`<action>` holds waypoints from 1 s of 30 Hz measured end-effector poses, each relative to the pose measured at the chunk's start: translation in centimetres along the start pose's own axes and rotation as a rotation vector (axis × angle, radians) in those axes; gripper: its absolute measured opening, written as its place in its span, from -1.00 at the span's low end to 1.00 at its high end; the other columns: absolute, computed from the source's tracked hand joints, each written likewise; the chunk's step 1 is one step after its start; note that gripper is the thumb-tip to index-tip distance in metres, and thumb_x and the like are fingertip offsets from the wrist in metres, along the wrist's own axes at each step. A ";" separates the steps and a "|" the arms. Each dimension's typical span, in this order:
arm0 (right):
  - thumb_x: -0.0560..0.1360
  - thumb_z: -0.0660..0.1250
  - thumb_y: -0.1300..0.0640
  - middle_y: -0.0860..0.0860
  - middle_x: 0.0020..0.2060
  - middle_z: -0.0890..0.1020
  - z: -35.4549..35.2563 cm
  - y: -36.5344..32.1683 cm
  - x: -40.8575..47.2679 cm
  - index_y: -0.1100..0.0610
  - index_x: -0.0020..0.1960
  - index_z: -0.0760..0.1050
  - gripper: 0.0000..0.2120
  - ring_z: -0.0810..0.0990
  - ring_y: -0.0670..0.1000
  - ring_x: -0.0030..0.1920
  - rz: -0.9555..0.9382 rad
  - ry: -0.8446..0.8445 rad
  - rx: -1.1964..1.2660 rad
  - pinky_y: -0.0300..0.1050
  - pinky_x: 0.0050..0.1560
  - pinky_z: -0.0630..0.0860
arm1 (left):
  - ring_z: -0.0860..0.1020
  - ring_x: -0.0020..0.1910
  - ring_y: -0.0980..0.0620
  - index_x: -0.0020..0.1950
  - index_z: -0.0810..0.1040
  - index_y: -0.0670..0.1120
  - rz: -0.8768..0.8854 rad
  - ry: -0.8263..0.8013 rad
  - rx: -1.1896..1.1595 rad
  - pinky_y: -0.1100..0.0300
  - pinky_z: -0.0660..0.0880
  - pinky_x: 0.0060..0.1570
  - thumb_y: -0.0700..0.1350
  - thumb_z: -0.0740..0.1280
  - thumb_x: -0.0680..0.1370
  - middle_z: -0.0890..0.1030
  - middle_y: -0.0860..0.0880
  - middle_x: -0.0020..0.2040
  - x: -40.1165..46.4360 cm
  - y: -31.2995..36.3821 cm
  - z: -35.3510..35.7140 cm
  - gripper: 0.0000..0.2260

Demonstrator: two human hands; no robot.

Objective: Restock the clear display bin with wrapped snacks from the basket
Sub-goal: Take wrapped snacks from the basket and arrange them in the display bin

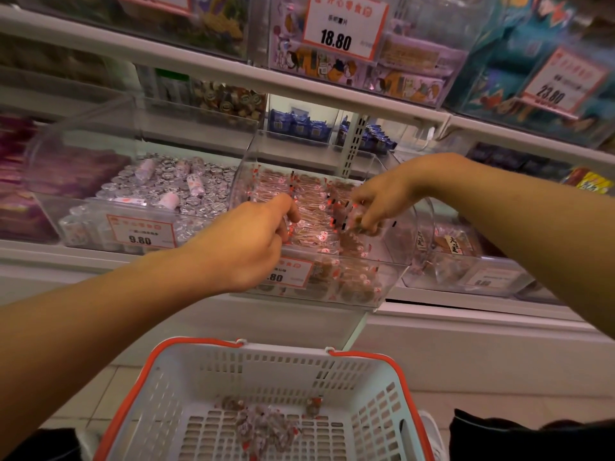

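The clear display bin (392, 271) sits on the middle shelf, filled with rows of wrapped brown snacks (312, 207) in clear wrappers with red marks. My left hand (246, 241) reaches over the bin's front left, fingers curled and pinching a snack at the row's edge. Over the bin's right side, my right hand (376, 201) has its fingers curled down around a few wrapped snacks. Below, the white basket (186, 371) with an orange rim stands on the floor; several wrapped snacks (266, 427) lie on its bottom.
A neighbouring bin of silver-wrapped sweets (173, 188) with a 9.80 price tag is at the left. Another clear bin (466, 257) stands at the right. Shelves above hold more bins and price tags (342, 24). Tiled floor surrounds the basket.
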State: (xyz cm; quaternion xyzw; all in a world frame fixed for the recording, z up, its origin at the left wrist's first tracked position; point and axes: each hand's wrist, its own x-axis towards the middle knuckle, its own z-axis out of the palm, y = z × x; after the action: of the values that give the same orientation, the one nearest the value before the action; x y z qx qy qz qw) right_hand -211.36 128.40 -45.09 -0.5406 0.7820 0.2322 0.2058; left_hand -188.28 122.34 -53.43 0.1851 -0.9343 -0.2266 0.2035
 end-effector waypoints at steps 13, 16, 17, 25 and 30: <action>0.48 0.45 0.02 -0.04 -0.23 0.49 2.0 0.3 2.6 0.01 -0.14 0.39 -0.77 0.44 -0.05 -0.26 -0.016 0.239 -0.236 -0.16 -0.33 0.32 | 0.52 -0.12 0.12 0.21 0.42 0.01 -0.002 -0.004 0.020 0.09 0.49 -0.12 -0.31 0.13 0.55 0.56 0.09 -0.10 0.0 0.4 0.0 -0.68; 0.50 0.41 0.03 -0.04 -0.25 0.47 2.3 0.2 3.3 -0.01 -0.19 0.35 -0.76 0.43 -0.05 -0.28 -0.003 0.224 -0.268 -0.16 -0.34 0.30 | 0.52 -0.11 0.10 0.21 0.42 0.00 -0.005 -0.009 0.024 0.06 0.51 -0.10 -0.30 0.12 0.56 0.56 0.08 -0.11 0.1 0.5 0.0 -0.69; 0.51 0.40 0.03 -0.04 -0.24 0.46 2.3 0.1 3.5 -0.02 -0.20 0.33 -0.75 0.42 -0.05 -0.28 0.002 0.213 -0.269 -0.16 -0.34 0.30 | 0.52 -0.11 0.09 0.21 0.42 0.00 -0.007 -0.010 0.023 0.04 0.51 -0.09 -0.30 0.12 0.56 0.56 0.08 -0.11 0.1 0.6 0.0 -0.69; 0.49 0.40 -0.12 0.13 0.35 0.44 2.8 0.9 3.1 0.15 0.49 0.21 -0.29 0.51 0.15 0.20 0.084 0.356 -0.302 -0.06 0.06 0.46 | 0.52 -0.11 0.10 0.23 0.42 -0.01 -0.014 -0.013 0.021 0.06 0.51 -0.09 -0.30 0.12 0.57 0.55 0.08 -0.11 0.2 0.6 0.1 -0.69; 0.67 0.00 -0.16 0.14 0.54 0.25 3.7 -0.2 3.7 0.16 0.61 0.04 -0.38 0.26 0.19 0.51 0.183 0.078 -0.426 0.16 0.52 0.16 | 0.52 -0.12 0.09 0.22 0.43 -0.01 -0.022 0.001 0.034 0.02 0.51 -0.09 -0.25 0.12 0.58 0.56 0.07 -0.11 0.3 0.7 0.4 -0.73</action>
State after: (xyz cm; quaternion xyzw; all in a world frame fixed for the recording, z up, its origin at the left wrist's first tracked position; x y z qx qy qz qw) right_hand -212.15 127.75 -50.25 -0.5072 0.7684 0.3887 0.0349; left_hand -188.89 122.94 -53.30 0.1991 -0.9358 -0.2129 0.1982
